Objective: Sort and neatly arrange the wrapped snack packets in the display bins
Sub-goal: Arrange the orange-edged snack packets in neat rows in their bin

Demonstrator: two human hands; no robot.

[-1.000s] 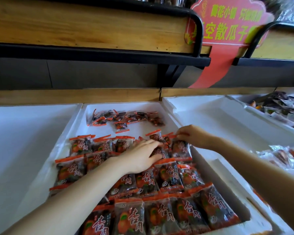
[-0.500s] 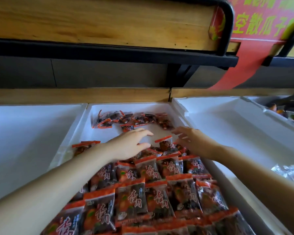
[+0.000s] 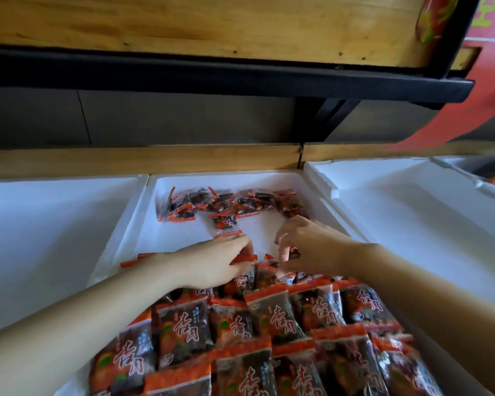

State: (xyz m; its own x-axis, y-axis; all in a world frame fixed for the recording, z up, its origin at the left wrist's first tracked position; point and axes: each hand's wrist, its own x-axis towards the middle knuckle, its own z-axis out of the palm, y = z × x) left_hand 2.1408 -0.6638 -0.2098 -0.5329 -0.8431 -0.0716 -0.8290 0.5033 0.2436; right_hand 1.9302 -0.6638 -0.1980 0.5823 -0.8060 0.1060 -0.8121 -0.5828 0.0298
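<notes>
Dozens of orange-edged snack packets [image 3: 272, 318] lie in overlapping rows across the near part of the middle bin [image 3: 135, 218]. A loose heap [image 3: 226, 204] sits at its far end, with white bin floor between. The left hand [image 3: 212, 264] lies on the farthest row, its grip wide, fingers straight over a packet's edge. The right hand [image 3: 312, 244] is just beside it, fingers curled downward; whether its grip holds a packet I cannot tell. A left bin [image 3: 55, 224] and a right bin [image 3: 412, 210] flank it under a wooden shelf [image 3: 212, 24].
</notes>
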